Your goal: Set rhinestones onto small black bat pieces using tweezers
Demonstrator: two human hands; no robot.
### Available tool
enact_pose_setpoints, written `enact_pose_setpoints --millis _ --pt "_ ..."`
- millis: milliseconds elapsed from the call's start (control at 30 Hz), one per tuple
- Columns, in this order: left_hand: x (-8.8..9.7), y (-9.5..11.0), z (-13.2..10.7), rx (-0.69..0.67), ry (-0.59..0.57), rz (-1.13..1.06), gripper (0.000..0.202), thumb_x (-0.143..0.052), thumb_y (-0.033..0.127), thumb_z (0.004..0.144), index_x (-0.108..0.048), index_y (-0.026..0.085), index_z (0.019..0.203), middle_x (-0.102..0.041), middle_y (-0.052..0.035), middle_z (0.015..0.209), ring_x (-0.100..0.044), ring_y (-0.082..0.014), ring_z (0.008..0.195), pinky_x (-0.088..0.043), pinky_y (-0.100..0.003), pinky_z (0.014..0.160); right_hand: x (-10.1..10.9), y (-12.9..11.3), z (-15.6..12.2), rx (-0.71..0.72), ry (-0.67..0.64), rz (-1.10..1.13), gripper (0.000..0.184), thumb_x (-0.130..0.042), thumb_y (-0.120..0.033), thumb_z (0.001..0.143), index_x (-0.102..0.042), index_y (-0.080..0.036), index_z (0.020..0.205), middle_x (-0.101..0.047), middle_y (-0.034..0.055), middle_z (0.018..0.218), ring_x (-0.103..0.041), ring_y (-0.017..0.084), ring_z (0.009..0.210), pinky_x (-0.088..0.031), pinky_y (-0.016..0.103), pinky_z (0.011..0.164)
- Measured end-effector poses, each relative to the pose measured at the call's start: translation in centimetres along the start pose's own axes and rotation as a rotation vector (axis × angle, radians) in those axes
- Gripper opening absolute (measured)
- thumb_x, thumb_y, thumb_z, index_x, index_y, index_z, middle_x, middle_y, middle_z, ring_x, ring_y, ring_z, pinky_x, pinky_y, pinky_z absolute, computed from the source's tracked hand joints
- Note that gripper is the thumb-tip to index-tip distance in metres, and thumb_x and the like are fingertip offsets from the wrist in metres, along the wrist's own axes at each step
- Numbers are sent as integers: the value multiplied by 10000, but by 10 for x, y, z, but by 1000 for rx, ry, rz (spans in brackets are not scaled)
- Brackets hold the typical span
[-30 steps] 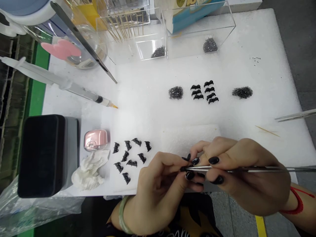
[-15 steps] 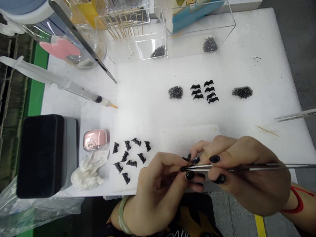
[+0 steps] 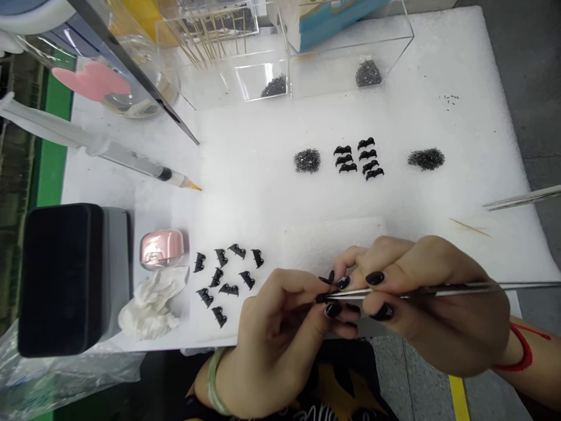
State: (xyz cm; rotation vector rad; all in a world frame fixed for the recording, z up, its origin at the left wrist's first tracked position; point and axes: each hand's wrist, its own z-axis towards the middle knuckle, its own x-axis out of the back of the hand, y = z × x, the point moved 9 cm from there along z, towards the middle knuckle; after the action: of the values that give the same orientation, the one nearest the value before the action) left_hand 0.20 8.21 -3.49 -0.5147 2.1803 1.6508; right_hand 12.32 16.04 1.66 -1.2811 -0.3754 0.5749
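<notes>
One large white board (image 3: 245, 140) covers most of the worktop. Along its far edge stands a clear tray (image 3: 397, 51) with thin wooden sticks (image 3: 214, 44) and dark granules (image 3: 275, 86) in it. Two bare hands with black nails work at the near edge. The left hand (image 3: 283, 333) pinches a tiny black part between thumb and fingers; the right hand (image 3: 438, 307) grips slim metal tweezers (image 3: 464, 287) whose tips reach that part. Left of the hands sits a black-topped box (image 3: 55, 280), with a syringe (image 3: 123, 161) beyond it, then a crumpled tissue (image 3: 149, 307) touching or just beside a pink case (image 3: 162, 248). Two dark bead piles (image 3: 307, 161) lie mid-board, and between them seven black winged pieces (image 3: 367, 154) in two columns. Nine more winged pieces (image 3: 228, 289) scatter near the left hand. Smallest is the pinched black part (image 3: 321, 298), mostly hidden by fingers.
</notes>
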Motion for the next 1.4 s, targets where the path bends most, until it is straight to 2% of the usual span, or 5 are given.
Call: enact_pose_setpoints --millis 233,700,867,1200,1400 --pt "0 -1 -1 15 -27 27 376 -571 -23 1046 -652 306 1210 -849 27 1055 -849 -174 870 -734 -261 810 -3 1 4 -11 -23 54 106 -652 -142 1032 -618 -242 1044 -702 -12 712 -698 147 755 -668 382 894" --pt "0 0 -1 -4 -6 23 384 -554 -20 1053 -669 307 1216 -852 25 1044 -848 -171 872 -728 -246 813 -4 3 5 -39 -18 110 119 -659 -125 1024 -597 -222 991 -666 -2 729 -700 135 736 -660 339 812" --pt "-1 4 -3 -49 -26 63 416 -535 -59 1043 -656 286 1239 -851 6 1054 -849 -174 865 -723 -229 811 -3 6 2 -50 -4 118 128 -671 -120 1007 -607 -230 1001 -670 -13 714 -698 145 736 -661 392 876" --pt "-3 9 -2 -94 -28 95 474 -525 -104 1018 -661 278 1264 -846 4 1078 -848 -187 905 -726 -244 826 -7 12 0 -106 12 256 241 -657 13 915 -585 -210 973 -625 -11 771 -683 121 698 -581 243 606" --pt "-3 9 -2 -96 -34 100 522 -523 -135 1000 -661 283 1279 -848 19 1096 -848 -171 895 -721 -231 836 -4 9 -2 -95 21 239 224 -668 0 921 -591 -203 976 -658 10 805 -706 138 738 -591 261 628"
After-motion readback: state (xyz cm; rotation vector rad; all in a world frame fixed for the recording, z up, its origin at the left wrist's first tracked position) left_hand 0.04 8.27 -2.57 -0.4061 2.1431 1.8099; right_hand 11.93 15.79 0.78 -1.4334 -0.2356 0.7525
